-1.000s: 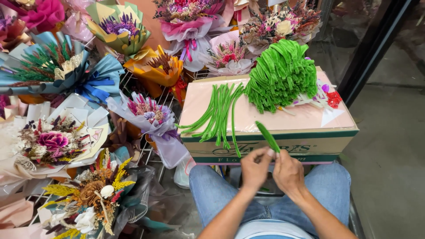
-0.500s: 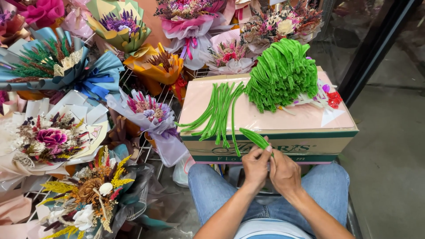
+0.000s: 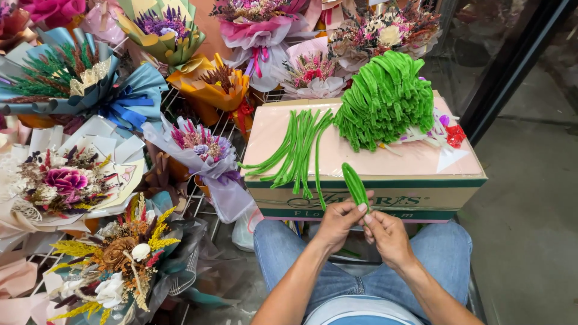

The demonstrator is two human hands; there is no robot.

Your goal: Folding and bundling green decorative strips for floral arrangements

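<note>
green pipe cleaner, folded into a narrow loop, stands up from my fingertips just near of the cardboard box's front edge, over my lap. largest in the scene are the wrapped bouquets crowding the left and far sides, in blue, yellow, orange, pink and lilac paper, some resting on a wire rack. next, the cardboard box sits in front of my knees, its top covered in pale pink. on it, to the far right, lies a thick heap of green pipe cleaners; left of that, a smaller fan of bent green stems spreads toward the box's near left corner. a few small red and purple pieces lie at the right of the heap. my jeans show below. my left hand pinches the loop's base, fingers closed on it. my right hand sits just beside, touching it, fingers curled shut around the lower end of the same piece.
</note>
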